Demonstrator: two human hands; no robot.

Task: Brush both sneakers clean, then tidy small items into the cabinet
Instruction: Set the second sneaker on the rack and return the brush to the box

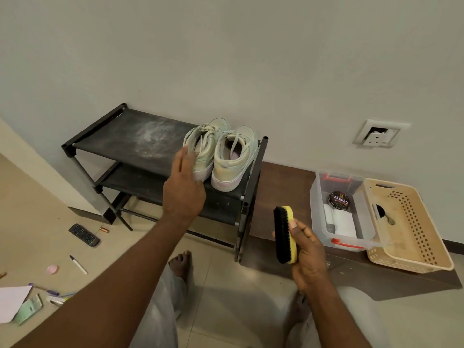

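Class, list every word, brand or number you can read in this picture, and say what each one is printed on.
"Cherry": on the lid of the round black tin inside the clear plastic box.
Smaller print around that lid: too small to read.
Button marks on the remote control on the floor: too small to read.
Print on the green packet: blurred, unreadable.

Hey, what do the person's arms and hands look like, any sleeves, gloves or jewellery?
The left hand and right hand wear no gloves; no ring, watch or bracelet shows. The left arm and right arm are bare to the frame edge, no sleeves in view.
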